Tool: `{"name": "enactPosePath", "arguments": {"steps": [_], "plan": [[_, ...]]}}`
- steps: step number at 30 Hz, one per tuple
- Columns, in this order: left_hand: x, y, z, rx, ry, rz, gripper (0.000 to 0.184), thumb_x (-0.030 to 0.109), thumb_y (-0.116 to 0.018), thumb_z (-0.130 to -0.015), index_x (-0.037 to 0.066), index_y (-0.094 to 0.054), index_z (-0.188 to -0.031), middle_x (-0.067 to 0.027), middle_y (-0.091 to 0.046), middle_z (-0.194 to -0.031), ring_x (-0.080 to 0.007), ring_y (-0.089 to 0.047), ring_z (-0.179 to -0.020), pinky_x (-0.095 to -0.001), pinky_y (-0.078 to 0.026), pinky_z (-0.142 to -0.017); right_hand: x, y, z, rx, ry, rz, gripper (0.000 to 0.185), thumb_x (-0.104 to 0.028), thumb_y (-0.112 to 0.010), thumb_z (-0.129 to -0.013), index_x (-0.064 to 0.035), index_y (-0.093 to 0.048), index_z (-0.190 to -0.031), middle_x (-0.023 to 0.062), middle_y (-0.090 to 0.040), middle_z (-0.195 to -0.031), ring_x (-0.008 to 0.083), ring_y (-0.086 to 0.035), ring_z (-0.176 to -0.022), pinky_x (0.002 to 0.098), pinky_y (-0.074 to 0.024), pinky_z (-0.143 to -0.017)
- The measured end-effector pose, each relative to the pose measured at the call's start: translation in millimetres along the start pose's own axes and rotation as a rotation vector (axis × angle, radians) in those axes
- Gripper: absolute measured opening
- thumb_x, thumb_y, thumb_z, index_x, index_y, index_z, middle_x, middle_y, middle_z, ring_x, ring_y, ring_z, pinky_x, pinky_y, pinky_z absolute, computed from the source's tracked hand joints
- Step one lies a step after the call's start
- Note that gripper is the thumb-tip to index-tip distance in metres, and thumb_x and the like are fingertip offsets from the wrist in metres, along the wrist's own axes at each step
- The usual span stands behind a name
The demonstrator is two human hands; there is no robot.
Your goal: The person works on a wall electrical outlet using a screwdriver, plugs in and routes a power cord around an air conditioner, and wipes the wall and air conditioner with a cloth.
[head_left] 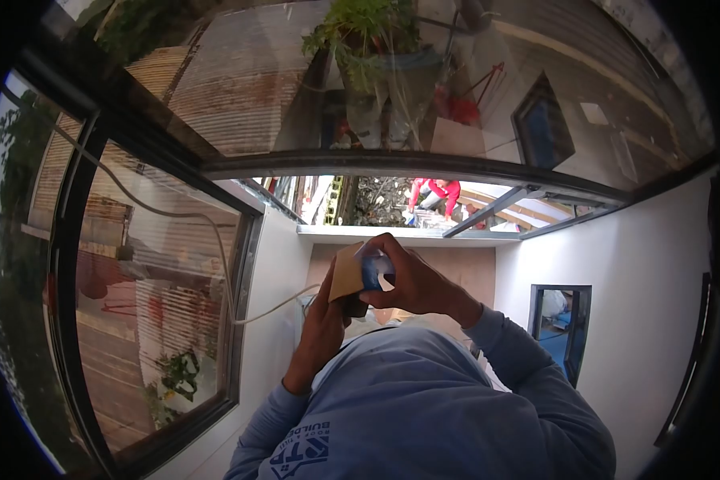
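Note:
Both my hands are raised together in front of my chest, around a small tan and blue item (346, 274). Its tan face is flat and plain. The blue side is curved and printed, with a white patch; its exact kind I cannot make out. My left hand (325, 316) grips the tan part from the left and below, with most of its fingers hidden. Curled over the blue side from the right, my right hand (414, 282) has fingers at the top and its thumb below. A pale cable (276, 310) passes behind my left hand.
Dark-framed glass panes (152, 280) stand at the left, and another glass panel (360, 88) slants overhead. Beyond a white sill (400, 235), an open gap shows a person in red (438, 194) below. At the right, a white wall (632, 272) holds a small dark-framed window (562, 328).

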State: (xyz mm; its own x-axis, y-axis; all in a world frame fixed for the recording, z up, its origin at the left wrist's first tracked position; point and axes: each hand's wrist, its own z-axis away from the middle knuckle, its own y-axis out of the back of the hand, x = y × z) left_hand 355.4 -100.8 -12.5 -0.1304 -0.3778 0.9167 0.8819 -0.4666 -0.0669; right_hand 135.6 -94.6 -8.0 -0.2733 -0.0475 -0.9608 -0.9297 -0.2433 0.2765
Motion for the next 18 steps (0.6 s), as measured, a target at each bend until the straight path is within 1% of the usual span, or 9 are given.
{"name": "enactPosePath", "arguments": {"steps": [2, 5, 8, 11, 14, 17, 18], "plan": [[8, 2, 5, -0.007, 0.085, -0.113, 0.053, 0.014, -0.037, -0.109, 0.011, -0.028, -0.162, -0.0048, -0.063, -0.106, -0.0102, -0.055, -0.077, -0.0256, -0.046, -0.066, 4, -1, 1, -0.010, 0.003, 0.026, 0.075, -0.033, -0.087, -0.081, -0.0054, -0.041, -0.133, 0.0170, -0.066, -0.110, 0.0309, -0.068, -0.101, 0.0410, -0.0519, -0.091], [30, -10, 13, 0.086, -0.101, -0.316, 0.059, 0.005, -0.039, -0.103, 0.013, -0.029, -0.161, -0.0204, -0.066, -0.119, -0.0281, -0.071, -0.100, -0.0390, -0.058, -0.082, -11, -6, 4, -0.019, -0.113, 0.113, 0.077, -0.033, -0.087, -0.081, -0.0056, -0.040, -0.135, 0.0217, -0.067, -0.113, 0.0363, -0.069, -0.105, 0.0440, -0.0521, -0.092], [4, 4, -2, 0.196, -0.566, -0.730, 0.062, 0.002, -0.042, -0.099, 0.014, -0.033, -0.158, -0.0255, -0.066, -0.119, -0.0406, -0.072, -0.098, -0.0472, -0.058, -0.085, -22, -17, 4, 0.057, -0.045, 0.100, 0.082, -0.036, -0.088, -0.079, -0.0052, -0.038, -0.137, 0.0257, -0.067, -0.113, 0.0425, -0.068, -0.105, 0.0478, -0.0525, -0.090], [4, 5, 1, 0.160, -0.363, -0.669, 0.064, 0.002, -0.047, -0.095, 0.013, -0.035, -0.157, -0.0269, -0.067, -0.117, -0.0458, -0.071, -0.094, -0.0502, -0.058, -0.084, -30, -18, 3, 0.068, 0.033, 0.133, 0.069, -0.033, -0.081, -0.083, -0.0003, -0.042, -0.130, 0.0288, -0.068, -0.106, 0.0486, -0.068, -0.098, 0.0505, -0.0536, -0.084], [12, -1, 5, 0.128, -0.272, -0.679, 0.063, 0.002, -0.050, -0.094, 0.012, -0.037, -0.155, -0.0269, -0.066, -0.119, -0.0473, -0.070, -0.092, -0.0522, -0.058, -0.080, -20, -22, 4, 0.060, 0.048, 0.229, 0.059, -0.025, -0.073, -0.084, 0.0007, -0.045, -0.128, 0.0297, -0.068, -0.102, 0.0489, -0.068, -0.094, 0.0510, -0.0534, -0.083], [19, -1, 6, 0.069, -0.231, -0.718, 0.064, 0.003, -0.054, -0.093, 0.010, -0.038, -0.154, -0.0269, -0.066, -0.120, -0.0463, -0.071, -0.090, -0.0527, -0.058, -0.075, -22, -17, 4, -0.014, -0.017, 0.221, 0.051, -0.018, -0.067, -0.084, 0.0005, -0.048, -0.128, 0.0307, -0.068, -0.097, 0.0487, -0.068, -0.090, 0.0510, -0.0531, -0.082], [23, 0, 6, 0.052, -0.205, -0.774, 0.059, 0.002, -0.054, -0.094, 0.009, -0.042, -0.151, -0.0252, -0.068, -0.110, -0.0440, -0.071, -0.086, -0.0509, -0.058, -0.073, -27, -11, 3, -0.085, -0.089, 0.193, 0.049, -0.020, -0.066, -0.086, 0.0006, -0.049, -0.127, 0.0302, -0.068, -0.097, 0.0486, -0.068, -0.088, 0.0513, -0.0529, -0.081]]}}
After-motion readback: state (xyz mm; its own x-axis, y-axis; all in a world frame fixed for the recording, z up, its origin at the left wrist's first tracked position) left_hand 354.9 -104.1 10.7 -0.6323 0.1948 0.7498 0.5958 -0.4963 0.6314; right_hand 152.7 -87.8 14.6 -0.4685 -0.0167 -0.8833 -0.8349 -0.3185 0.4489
